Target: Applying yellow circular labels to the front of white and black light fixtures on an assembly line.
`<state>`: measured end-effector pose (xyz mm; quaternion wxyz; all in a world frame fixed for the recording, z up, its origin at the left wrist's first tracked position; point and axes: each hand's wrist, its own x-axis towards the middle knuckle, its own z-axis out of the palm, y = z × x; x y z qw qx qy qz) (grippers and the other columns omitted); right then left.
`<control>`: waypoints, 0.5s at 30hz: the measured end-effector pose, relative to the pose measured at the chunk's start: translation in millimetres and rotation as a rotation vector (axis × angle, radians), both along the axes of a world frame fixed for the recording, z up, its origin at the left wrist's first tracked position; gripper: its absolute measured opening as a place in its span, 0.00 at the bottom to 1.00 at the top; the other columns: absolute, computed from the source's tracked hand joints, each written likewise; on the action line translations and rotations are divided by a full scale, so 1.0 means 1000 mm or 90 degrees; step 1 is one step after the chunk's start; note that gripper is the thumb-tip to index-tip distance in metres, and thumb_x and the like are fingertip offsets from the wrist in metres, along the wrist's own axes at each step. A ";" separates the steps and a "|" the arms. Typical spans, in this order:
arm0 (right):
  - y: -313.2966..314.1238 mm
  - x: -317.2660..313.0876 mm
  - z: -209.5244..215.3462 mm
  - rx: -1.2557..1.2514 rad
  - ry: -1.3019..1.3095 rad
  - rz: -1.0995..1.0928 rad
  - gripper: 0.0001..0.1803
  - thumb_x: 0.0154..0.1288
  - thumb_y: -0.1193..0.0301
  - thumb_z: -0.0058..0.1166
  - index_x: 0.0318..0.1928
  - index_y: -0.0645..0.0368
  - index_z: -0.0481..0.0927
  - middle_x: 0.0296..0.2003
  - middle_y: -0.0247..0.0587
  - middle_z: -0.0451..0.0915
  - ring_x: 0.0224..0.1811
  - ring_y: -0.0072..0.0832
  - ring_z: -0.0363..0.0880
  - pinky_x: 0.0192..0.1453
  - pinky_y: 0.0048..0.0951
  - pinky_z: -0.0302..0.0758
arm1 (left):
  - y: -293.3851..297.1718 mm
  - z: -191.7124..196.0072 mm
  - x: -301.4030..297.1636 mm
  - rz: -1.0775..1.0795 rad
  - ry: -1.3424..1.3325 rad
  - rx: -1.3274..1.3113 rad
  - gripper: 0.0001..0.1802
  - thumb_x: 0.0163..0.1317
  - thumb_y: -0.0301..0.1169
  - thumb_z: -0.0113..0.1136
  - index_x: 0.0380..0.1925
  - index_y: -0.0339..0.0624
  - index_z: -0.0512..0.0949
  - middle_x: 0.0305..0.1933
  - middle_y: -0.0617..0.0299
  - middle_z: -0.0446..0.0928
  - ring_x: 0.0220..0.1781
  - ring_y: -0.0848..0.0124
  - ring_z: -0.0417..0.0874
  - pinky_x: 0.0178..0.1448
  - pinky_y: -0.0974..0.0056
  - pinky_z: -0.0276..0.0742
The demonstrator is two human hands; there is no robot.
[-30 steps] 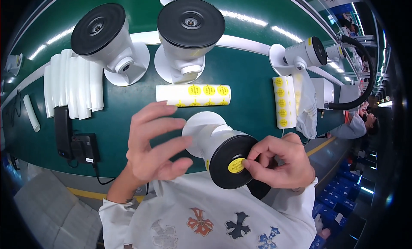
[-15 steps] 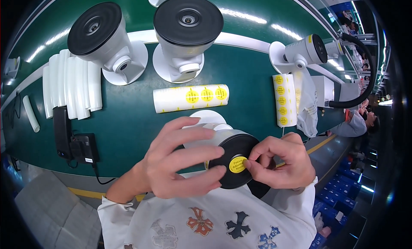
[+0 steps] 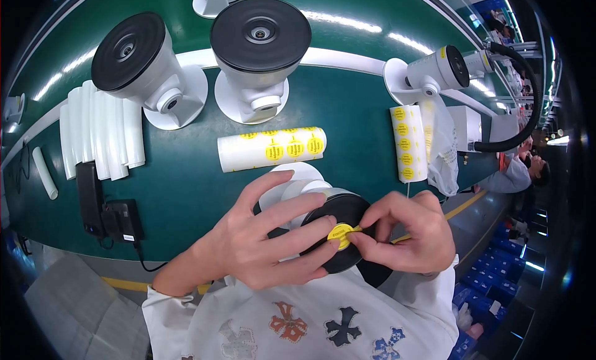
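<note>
The left hand [image 3: 264, 242] wraps around a white dome camera [image 3: 323, 220] with a black round face, fingers spread over its body and front rim so that the face is tilted up toward the person and held steady close to the chest. The right hand [image 3: 403, 232] pinches a small round yellow sticker [image 3: 340, 234] between thumb and forefinger, right at the middle of the black face; the sticker appears to touch the face, though whether it is fully pressed down cannot be told. Just beyond the left hand's fingertips, on the green table [image 3: 186, 180], lies a white roll of yellow stickers [image 3: 272, 149] on its side, near enough to be reached with little stretch. Further beyond the right hand a second strip of yellow stickers [image 3: 406, 142] lies lengthwise, beside a crumpled clear plastic bag [image 3: 444, 155]. Well beyond both hands stand two more dome cameras [image 3: 261, 55] on their white bases, black faces upward, and a smaller white camera [image 3: 434, 71] off past the right hand. Out to the left of the left hand lies a row of white foam sleeves [image 3: 99, 136] (packed side by side), with a black power adapter [image 3: 108, 214] and its cord nearer the table edge.
</note>
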<state>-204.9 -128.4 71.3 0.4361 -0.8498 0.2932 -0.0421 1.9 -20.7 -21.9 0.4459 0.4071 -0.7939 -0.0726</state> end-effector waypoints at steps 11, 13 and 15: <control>-0.003 -0.014 -0.036 0.288 -0.119 -0.071 0.22 0.63 0.78 0.58 0.54 0.69 0.65 0.18 0.30 0.68 0.21 0.14 0.68 0.28 0.19 0.67 | -0.009 0.007 -0.001 -0.033 -0.170 -0.044 0.19 0.61 0.54 0.52 0.44 0.62 0.83 0.53 0.75 0.76 0.55 0.66 0.78 0.62 0.40 0.66; -0.003 -0.016 -0.038 0.300 -0.129 -0.069 0.22 0.64 0.78 0.57 0.55 0.70 0.64 0.18 0.30 0.68 0.21 0.14 0.67 0.28 0.18 0.66 | -0.005 0.002 -0.002 -0.020 -0.163 -0.066 0.20 0.62 0.55 0.51 0.44 0.61 0.83 0.53 0.75 0.77 0.55 0.66 0.78 0.63 0.41 0.65; -0.003 -0.016 -0.040 0.311 -0.138 -0.066 0.22 0.64 0.79 0.56 0.56 0.70 0.64 0.18 0.30 0.67 0.21 0.14 0.67 0.28 0.18 0.66 | -0.003 -0.003 -0.005 -0.006 -0.154 -0.088 0.20 0.63 0.55 0.50 0.44 0.60 0.83 0.52 0.75 0.77 0.54 0.67 0.78 0.63 0.41 0.65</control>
